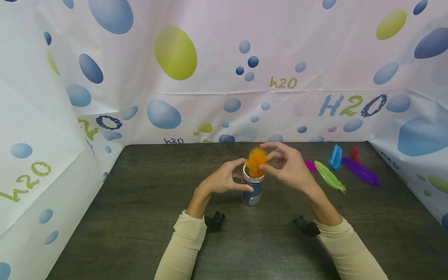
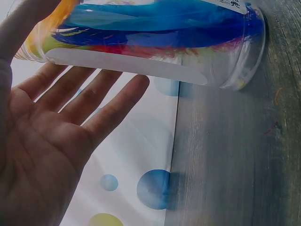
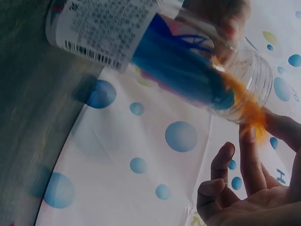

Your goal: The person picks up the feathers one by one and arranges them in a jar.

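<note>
A clear glass jar (image 1: 252,193) stands upright on the dark table, its mouth facing up. My left hand (image 1: 221,179) holds it near the neck, thumb in front and fingers at the far side. With thumb and fingertips, my right hand (image 1: 289,168) pinches a fluffy orange feather (image 1: 257,160) at the jar's mouth; part of that feather is inside the neck. Through the glass, the left wrist view shows blue feathers (image 2: 155,19) with bits of red and green. A white barcode label (image 3: 110,33) covers part of the jar in the right wrist view.
Right of the jar lie several loose feathers: a green one (image 1: 329,176), a purple one (image 1: 361,171), a light blue one (image 1: 335,157), a red one (image 1: 355,154) and a pink one (image 1: 310,166). A spotted white sheet (image 1: 210,89) hangs behind the table (image 1: 157,217).
</note>
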A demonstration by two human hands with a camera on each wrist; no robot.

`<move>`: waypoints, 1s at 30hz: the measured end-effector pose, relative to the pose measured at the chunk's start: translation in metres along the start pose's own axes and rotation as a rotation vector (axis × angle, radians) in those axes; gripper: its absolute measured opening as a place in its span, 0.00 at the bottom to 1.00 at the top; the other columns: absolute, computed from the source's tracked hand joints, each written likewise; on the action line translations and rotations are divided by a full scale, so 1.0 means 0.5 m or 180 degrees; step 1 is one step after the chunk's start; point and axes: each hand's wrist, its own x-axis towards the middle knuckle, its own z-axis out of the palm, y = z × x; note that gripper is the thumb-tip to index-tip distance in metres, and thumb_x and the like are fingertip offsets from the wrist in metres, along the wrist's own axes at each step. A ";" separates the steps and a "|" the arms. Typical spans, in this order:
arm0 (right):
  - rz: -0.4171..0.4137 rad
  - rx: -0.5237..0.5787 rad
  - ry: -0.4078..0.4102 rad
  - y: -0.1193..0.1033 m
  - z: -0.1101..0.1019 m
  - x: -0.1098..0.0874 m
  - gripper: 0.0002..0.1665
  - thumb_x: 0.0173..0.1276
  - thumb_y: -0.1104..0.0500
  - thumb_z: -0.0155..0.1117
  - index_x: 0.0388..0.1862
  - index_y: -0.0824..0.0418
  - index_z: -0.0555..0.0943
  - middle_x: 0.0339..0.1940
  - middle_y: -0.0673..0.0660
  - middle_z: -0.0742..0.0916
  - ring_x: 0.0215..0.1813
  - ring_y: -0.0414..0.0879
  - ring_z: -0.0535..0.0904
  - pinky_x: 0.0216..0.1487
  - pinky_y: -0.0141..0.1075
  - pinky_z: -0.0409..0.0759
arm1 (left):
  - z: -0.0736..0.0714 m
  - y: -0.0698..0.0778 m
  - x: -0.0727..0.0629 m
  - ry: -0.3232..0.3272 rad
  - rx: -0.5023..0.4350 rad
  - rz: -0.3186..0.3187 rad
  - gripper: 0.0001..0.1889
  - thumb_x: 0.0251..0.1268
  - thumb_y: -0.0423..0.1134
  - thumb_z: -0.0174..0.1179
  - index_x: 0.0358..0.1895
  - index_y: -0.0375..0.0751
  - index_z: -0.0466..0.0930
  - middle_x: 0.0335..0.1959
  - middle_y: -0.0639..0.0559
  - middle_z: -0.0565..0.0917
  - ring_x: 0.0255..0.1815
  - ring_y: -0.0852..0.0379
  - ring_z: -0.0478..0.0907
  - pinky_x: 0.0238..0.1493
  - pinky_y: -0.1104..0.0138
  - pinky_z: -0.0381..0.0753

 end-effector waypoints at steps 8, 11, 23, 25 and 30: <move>0.0130 -0.0201 0.0133 -0.009 -0.010 0.021 0.24 0.67 0.63 0.72 0.61 0.65 0.81 0.39 0.58 0.91 0.38 0.51 0.81 0.36 0.36 0.75 | -0.003 0.001 0.002 -0.0008 -0.0047 0.0005 0.35 0.63 0.29 0.72 0.71 0.30 0.67 0.64 0.38 0.78 0.65 0.46 0.79 0.62 0.62 0.83; 0.0267 -0.0191 0.0096 -0.012 -0.005 0.031 0.25 0.69 0.63 0.72 0.63 0.66 0.80 0.41 0.61 0.91 0.43 0.54 0.83 0.43 0.44 0.80 | -0.003 0.001 0.002 -0.0008 -0.0042 0.0025 0.35 0.64 0.31 0.72 0.72 0.30 0.67 0.63 0.38 0.79 0.65 0.47 0.79 0.62 0.61 0.83; 0.0333 0.0066 -0.0229 -0.020 -0.012 0.032 0.27 0.68 0.68 0.73 0.65 0.67 0.78 0.37 0.60 0.92 0.25 0.48 0.77 0.27 0.33 0.76 | 0.001 0.003 0.007 0.0035 -0.0098 0.0069 0.33 0.60 0.25 0.72 0.68 0.30 0.70 0.61 0.37 0.80 0.62 0.48 0.81 0.61 0.63 0.83; 0.0323 0.0038 -0.0299 -0.022 -0.015 0.029 0.28 0.67 0.68 0.74 0.65 0.67 0.78 0.37 0.59 0.92 0.28 0.50 0.79 0.35 0.37 0.80 | 0.000 0.002 0.008 0.0042 -0.0093 0.0081 0.32 0.60 0.24 0.72 0.68 0.30 0.70 0.60 0.38 0.80 0.62 0.48 0.81 0.61 0.63 0.83; 0.0233 -0.0124 -0.0411 -0.022 -0.016 0.026 0.29 0.66 0.69 0.74 0.65 0.67 0.78 0.37 0.57 0.92 0.48 0.58 0.83 0.63 0.61 0.75 | -0.001 -0.001 0.006 0.0046 -0.0057 0.0078 0.31 0.60 0.25 0.72 0.67 0.31 0.71 0.60 0.38 0.80 0.62 0.48 0.81 0.61 0.62 0.83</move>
